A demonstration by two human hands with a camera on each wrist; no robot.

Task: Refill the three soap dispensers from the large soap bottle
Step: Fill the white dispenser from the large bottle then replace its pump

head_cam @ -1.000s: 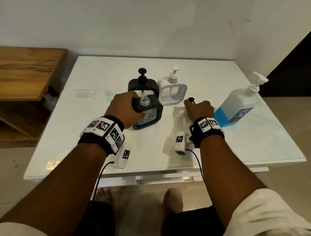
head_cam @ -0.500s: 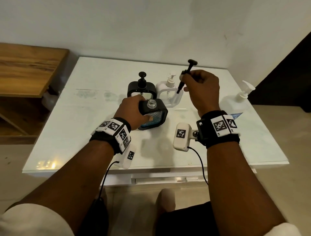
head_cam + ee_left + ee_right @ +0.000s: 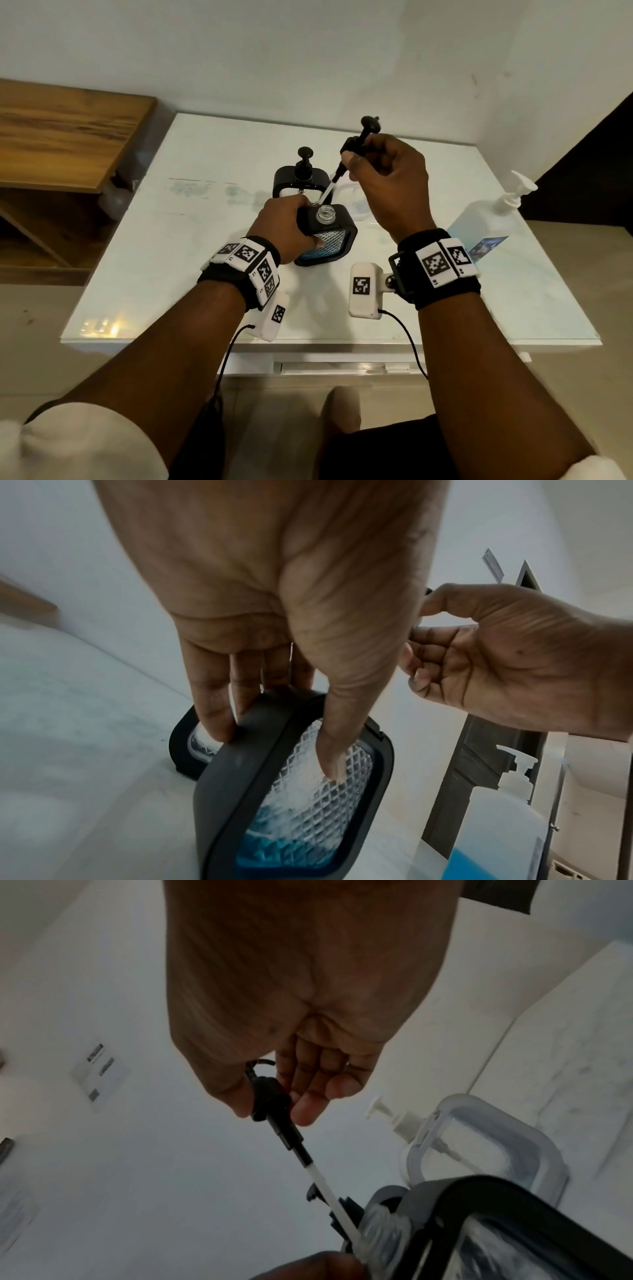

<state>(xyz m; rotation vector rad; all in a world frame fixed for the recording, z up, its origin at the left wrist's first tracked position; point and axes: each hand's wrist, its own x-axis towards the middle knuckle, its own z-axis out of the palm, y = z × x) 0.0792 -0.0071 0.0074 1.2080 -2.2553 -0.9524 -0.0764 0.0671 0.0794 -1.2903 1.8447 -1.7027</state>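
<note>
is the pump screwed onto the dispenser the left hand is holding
No: the black dispenser gripped by the left hand has a bare, open threaded neck, while the right hand holds the pump lifted above it.

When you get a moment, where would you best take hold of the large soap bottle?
Probably round the body of the large soap bottle, from its open right side. It stands upright by the table edge; the pump head looks too slim to carry it.

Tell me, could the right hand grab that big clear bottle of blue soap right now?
Probably not yet: the right hand is pinching the black pump, though nothing blocks the big soap bottle.
</note>
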